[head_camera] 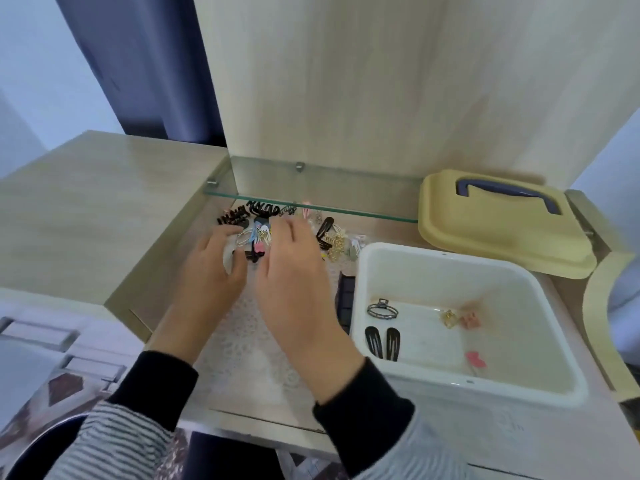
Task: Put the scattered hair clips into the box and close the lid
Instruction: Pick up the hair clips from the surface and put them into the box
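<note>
The left hand [211, 268] and right hand [298, 275] are bare. Black cuffs [156, 389] end grey-and-white striped sleeves [114, 438].

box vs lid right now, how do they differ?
The box is white, the lid yellow. The box stands open side up with a few clips inside; the lid lies off it, behind it, top up. The lid has a dark blue handle; the box shows none. Both are rounded rectangles.
</note>
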Demonstrator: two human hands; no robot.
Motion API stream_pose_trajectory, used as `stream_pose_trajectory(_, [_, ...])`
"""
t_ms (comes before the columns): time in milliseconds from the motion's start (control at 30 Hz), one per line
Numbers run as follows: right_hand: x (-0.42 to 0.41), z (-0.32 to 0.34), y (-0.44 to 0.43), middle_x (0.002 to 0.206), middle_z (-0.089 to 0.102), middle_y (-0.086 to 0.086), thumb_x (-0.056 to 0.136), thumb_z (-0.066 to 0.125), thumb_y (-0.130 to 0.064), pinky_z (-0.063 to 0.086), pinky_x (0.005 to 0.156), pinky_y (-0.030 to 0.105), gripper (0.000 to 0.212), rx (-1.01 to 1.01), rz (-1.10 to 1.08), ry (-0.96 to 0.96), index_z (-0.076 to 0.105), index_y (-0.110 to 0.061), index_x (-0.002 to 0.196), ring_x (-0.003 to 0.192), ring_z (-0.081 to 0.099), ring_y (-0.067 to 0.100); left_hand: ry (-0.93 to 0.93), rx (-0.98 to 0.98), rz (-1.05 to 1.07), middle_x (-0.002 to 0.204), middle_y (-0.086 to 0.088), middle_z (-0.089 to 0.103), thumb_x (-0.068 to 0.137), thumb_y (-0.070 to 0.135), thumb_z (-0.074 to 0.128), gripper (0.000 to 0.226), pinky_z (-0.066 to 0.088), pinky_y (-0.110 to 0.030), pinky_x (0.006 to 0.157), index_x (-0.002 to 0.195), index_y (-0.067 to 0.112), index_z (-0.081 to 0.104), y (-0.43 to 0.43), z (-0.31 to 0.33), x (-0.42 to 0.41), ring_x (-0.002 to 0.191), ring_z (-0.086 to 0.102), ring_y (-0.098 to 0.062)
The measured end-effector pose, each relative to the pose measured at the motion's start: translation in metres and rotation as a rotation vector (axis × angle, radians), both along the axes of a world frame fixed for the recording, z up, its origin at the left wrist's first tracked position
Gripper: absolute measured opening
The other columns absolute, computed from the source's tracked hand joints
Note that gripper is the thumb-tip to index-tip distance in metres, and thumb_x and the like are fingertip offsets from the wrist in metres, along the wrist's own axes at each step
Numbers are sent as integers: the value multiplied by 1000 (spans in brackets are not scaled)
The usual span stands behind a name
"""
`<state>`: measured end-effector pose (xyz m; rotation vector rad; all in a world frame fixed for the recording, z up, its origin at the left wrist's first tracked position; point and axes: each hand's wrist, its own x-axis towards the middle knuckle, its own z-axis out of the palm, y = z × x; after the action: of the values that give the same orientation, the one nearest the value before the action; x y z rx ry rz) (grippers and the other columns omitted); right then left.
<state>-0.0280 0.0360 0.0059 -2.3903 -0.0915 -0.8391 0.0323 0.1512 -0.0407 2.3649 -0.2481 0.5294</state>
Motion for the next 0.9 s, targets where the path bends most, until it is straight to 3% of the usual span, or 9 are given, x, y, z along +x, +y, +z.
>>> stream_pose_trajectory(67, [13, -28, 9, 118, 55, 20, 82, 56, 2, 48, 93, 36, 41, -27, -21, 74, 54, 5, 123, 108, 54, 33, 42, 24, -19, 123, -8, 61, 89, 7, 57, 33, 43, -34, 92, 122, 11, 59, 3, -17, 7, 113, 57, -27])
stream_pose_trajectory(200, [30, -70, 13, 107, 63, 13, 67, 75, -6, 53, 76, 34, 49, -111, -198, 200, 63, -2, 114, 94, 61, 29, 56, 140, 17, 119, -12, 64, 88, 12, 52, 37, 47, -38, 93, 124, 7, 60, 3, -37, 16, 108, 59, -30])
stream_pose_trajectory(267, [34, -82, 13, 110, 62, 13, 67, 75, -9, 51, 77, 34, 51, -152, -226, 232, 63, -3, 116, 96, 59, 29, 18, 233, 43, 118, -12, 64, 85, 17, 44, 42, 46, -40, 95, 121, 5, 63, 4, -42, 16, 109, 59, -31])
stream_pose_trajectory(367, [37, -94, 9, 113, 61, 13, 73, 70, -7, 50, 81, 36, 44, -184, -255, 233, 63, -3, 116, 102, 57, 30, -23, 328, 132, 121, -8, 64, 82, 21, 36, 48, 39, -44, 98, 118, 10, 66, 4, -48, 15, 114, 56, -31])
stream_pose_trajectory(500, [36, -98, 8, 103, 64, 8, 74, 69, -12, 48, 74, 35, 37, -173, -283, 239, 66, -9, 111, 96, 58, 27, -11, 397, 155, 121, -3, 63, 80, 21, 38, 48, 27, -52, 110, 118, 16, 66, 5, -50, 15, 117, 52, -26])
stream_pose_trajectory(667, [36, -101, 7, 91, 63, 6, 74, 69, -13, 47, 69, 34, 21, -165, -281, 208, 69, -10, 95, 85, 58, 25, 17, 410, 164, 115, 1, 65, 82, 21, 43, 40, 5, -45, 115, 113, 19, 68, 4, -50, 13, 115, 55, -21])
stream_pose_trajectory(767, [35, -101, 6, 91, 63, 7, 75, 67, -14, 48, 70, 36, 19, -150, -276, 197, 67, -9, 94, 83, 57, 26, -18, 354, 178, 106, 2, 67, 84, 19, 58, 25, 12, -47, 113, 105, 22, 71, 3, -48, 12, 107, 57, -21])
stream_pose_trajectory(900, [33, -99, 7, 86, 62, 5, 73, 68, -12, 47, 67, 35, 15, -151, -276, 188, 66, -10, 88, 79, 57, 26, -15, 338, 169, 99, 7, 68, 84, 25, 59, 17, 28, -48, 106, 96, 28, 71, 4, -49, 13, 96, 59, -20])
